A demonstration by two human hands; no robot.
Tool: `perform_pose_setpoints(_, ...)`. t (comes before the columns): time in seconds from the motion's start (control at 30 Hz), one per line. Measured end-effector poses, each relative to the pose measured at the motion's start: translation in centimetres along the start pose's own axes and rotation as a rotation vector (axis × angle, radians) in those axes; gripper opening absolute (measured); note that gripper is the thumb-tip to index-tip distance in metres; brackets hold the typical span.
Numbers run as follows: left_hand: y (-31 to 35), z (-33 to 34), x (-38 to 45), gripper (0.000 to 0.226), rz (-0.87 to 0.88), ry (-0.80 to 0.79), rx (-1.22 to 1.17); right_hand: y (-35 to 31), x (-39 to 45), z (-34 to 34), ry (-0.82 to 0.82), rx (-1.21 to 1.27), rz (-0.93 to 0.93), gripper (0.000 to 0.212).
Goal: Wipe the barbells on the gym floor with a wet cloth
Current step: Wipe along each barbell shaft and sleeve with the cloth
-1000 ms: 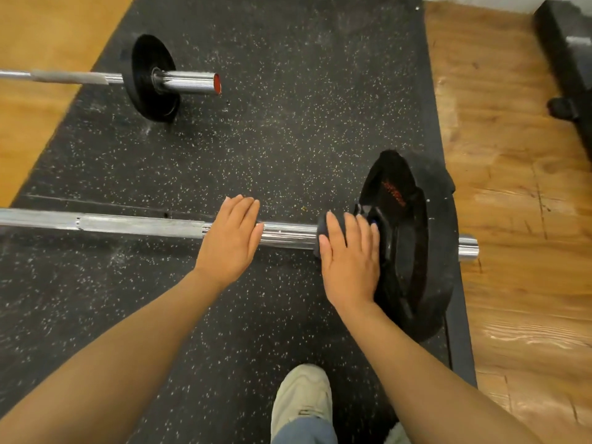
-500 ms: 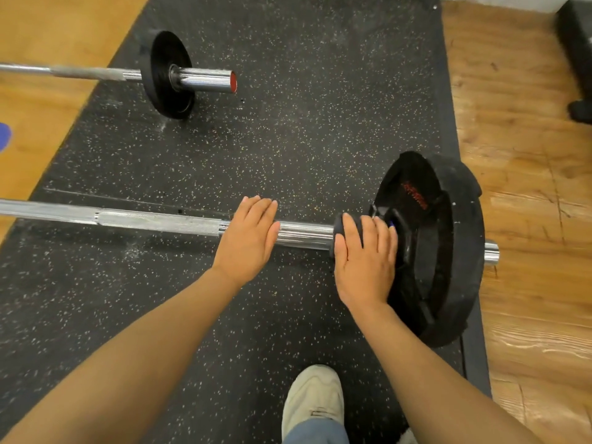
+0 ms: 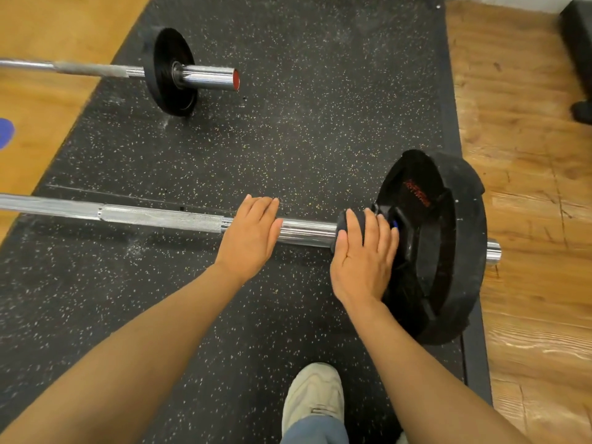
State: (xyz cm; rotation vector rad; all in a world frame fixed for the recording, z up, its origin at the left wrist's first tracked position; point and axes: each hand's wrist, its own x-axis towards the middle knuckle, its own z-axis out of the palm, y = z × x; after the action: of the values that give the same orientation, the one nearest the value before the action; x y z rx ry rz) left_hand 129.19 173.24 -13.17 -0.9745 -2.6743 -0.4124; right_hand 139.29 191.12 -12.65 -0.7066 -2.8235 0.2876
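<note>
With the right hand [image 3: 363,256] pressing the dark cloth [image 3: 344,223] flat-fingered against the near barbell's shaft [image 3: 306,231] beside the bumper plate [image 3: 448,248], left hand [image 3: 248,235] resting open-fingered leftward, the bar may roll.

On the rubber mat [image 3: 304,129], the near barbell [image 3: 160,217] runs from 9 o'clock towards 3 o'clock, its large plate [image 3: 455,245] standing at 3 o'clock close to the mat's edge, with the wooden floor [image 3: 528,193] beyond. The left hand [image 3: 250,235] lies on the bar at centre, and just towards 3 o'clock the right hand [image 3: 365,254] lies over a cloth [image 3: 344,224] on the bar, against the plate. The far barbell [image 3: 205,76] lies at 11 o'clock, a shoe [image 3: 312,398] at 6 o'clock.
</note>
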Motion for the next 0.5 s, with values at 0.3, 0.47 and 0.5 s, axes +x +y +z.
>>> perform_pose_setpoints(0.3, -0.3, 0.3, 0.2, 0.052, 0.0, 0.016, -0.038, -1.3, 0.1, -0.1, -0.107, -0.061, -0.188, 0.053)
perform_pose_setpoints(0.47, -0.2, 0.0, 0.2, 0.06, -0.009, -0.016, -0.037, -0.3, 0.3, -1.0, -0.123, -0.091, -0.065, 0.058)
perform_pose_setpoints(0.5, -0.1, -0.1, 0.3, 0.058, -0.006, -0.023, -0.02, -0.6, 0.3, -1.3, -0.143, -0.079, -0.068, 0.06)
